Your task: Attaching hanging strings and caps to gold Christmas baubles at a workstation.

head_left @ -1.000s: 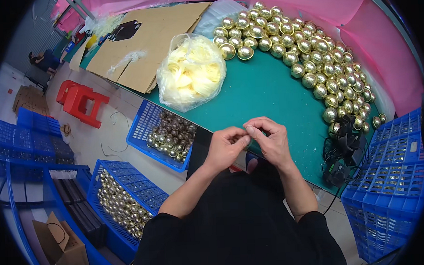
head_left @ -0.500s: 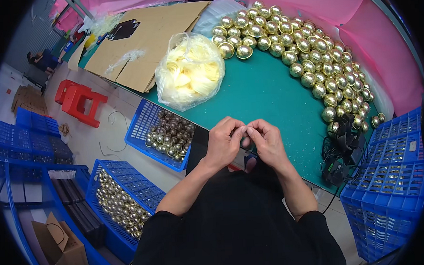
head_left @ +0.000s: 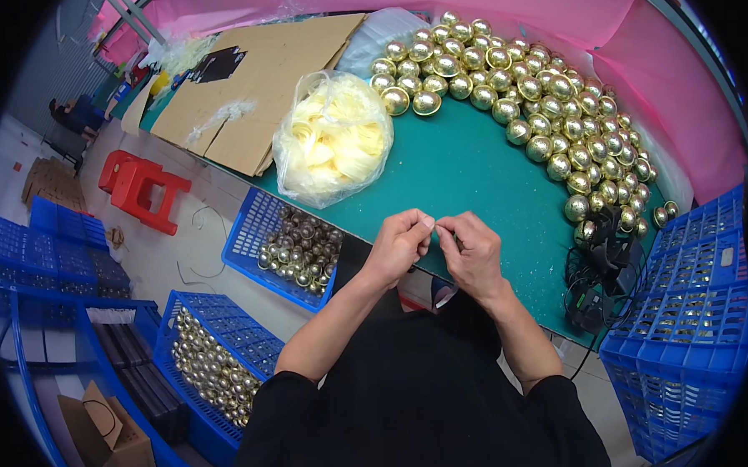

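Note:
Over the near edge of the green tabletop (head_left: 438, 168), my left hand (head_left: 398, 247) and my right hand (head_left: 473, 252) come together with thumbs and forefingers pinched. Their fingertips almost meet; whatever they hold, if anything, is too small to make out. Beyond my left hand sits a clear plastic bag (head_left: 333, 139) of pale yellow, thin, film-like pieces. A long heap of shiny gold balls (head_left: 556, 113), some with a rim, curves along the table's far and right side.
Flattened cardboard (head_left: 255, 88) lies at the table's far left. Below the left edge stand a blue crate (head_left: 239, 231) of metallic balls and another blue crate (head_left: 237, 319). Black cabled devices (head_left: 597, 286) sit at right, beside stacked blue crates (head_left: 686, 303). A red stool (head_left: 142, 189) is on the floor.
My fingertips have drawn slightly apart, the right hand shifting a little to the right. The view has tilted slightly; the things on the table stay in place.

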The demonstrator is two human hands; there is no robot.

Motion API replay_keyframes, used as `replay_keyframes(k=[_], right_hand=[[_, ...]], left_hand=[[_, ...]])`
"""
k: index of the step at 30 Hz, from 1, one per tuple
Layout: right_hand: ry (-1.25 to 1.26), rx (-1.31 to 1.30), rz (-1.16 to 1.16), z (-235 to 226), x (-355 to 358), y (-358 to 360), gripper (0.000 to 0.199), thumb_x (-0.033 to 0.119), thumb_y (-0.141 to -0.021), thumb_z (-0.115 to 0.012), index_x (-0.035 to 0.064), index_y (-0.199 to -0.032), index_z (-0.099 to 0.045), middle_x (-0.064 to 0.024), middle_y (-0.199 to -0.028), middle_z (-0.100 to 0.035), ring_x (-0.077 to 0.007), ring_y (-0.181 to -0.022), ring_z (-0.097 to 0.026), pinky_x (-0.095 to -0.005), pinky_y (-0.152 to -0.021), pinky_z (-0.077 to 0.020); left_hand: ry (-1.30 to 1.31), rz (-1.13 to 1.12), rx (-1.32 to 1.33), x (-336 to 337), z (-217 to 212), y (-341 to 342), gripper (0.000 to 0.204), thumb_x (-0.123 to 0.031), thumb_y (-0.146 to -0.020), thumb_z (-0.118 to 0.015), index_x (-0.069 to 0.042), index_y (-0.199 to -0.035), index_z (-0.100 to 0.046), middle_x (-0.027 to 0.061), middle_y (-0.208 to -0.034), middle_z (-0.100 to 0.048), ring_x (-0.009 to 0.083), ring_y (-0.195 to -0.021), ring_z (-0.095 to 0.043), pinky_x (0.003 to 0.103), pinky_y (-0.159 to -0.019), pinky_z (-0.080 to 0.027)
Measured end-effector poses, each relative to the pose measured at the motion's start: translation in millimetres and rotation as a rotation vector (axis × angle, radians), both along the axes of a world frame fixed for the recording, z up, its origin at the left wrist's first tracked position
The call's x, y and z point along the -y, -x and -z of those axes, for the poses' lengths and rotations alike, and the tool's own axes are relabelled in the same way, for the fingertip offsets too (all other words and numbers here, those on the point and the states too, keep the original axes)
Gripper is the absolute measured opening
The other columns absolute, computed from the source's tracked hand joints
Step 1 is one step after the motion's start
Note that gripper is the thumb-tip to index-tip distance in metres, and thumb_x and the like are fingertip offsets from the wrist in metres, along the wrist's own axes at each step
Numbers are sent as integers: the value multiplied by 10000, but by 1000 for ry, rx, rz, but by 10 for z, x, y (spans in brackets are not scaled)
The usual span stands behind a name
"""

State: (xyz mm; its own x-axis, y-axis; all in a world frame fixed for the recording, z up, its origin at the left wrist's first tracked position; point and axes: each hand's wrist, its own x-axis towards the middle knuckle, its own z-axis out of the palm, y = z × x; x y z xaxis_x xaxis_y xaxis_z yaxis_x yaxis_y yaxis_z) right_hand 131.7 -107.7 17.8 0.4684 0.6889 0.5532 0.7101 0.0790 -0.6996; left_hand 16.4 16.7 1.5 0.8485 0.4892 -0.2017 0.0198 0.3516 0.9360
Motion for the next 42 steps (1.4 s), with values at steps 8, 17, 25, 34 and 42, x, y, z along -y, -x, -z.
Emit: replay_keyframes(k=[8, 17, 25, 34, 42], right_hand=[[81, -318, 106, 71, 98, -285, 31, 12, -916, -700, -16, -927, -707, -86, -784, -652, -143, -632, -592, -299, -564, -464], [31, -550, 167, 351, 127, -410, 96, 76, -991, -692, -18, -978, -708, 73, -748, -581, 0, -638, -458, -201, -552, -367], [-12, -676, 203, 281, 195, -453, 96, 76, -1003, -683, -17, -986, -704, 72, -767, -589, 0, -646, -469, -193, -559, -364], [-12, -378, 249, 162, 190, -413, 74, 38, -941, -701, -29, -971, -708, -107, -845, -662, -149, -649, -605, -305, -577, -476], [17, -290, 252, 167, 240, -350, 70, 29, -944, -712, -36, -968, -727, -54, -811, -622, -90, -643, -530, -263, -570, -424]], left_hand=[[-1306, -385, 68, -603, -131, -911, 241, -121, -901, -720, 28, -1083, -666, 216, -1033, -683, 371, -981, -650, 464, -882, -510], [-1752, -387, -362, -1368, 24, -1936, 402, -240, -829, -801, -13, -1109, -624, 203, -1100, -639, 370, -1078, -592, 495, -917, -459], [-1498, -232, -65, -918, 211, -1699, 516, -117, -800, -816, -26, -1244, -569, 213, -1124, -635, 400, -1059, -618, 495, -901, -503], [-959, 89, -15, -32, -36, -601, 721, -104, -671, -929, -20, -1286, -562, 167, -1170, -673, 368, -1095, -644, 441, -938, -530], [-1002, 25, 82, 91, 66, -536, 631, -94, -720, -907, -17, -1274, -615, 131, -1176, -681, 252, -954, -679, 340, -774, -562]])
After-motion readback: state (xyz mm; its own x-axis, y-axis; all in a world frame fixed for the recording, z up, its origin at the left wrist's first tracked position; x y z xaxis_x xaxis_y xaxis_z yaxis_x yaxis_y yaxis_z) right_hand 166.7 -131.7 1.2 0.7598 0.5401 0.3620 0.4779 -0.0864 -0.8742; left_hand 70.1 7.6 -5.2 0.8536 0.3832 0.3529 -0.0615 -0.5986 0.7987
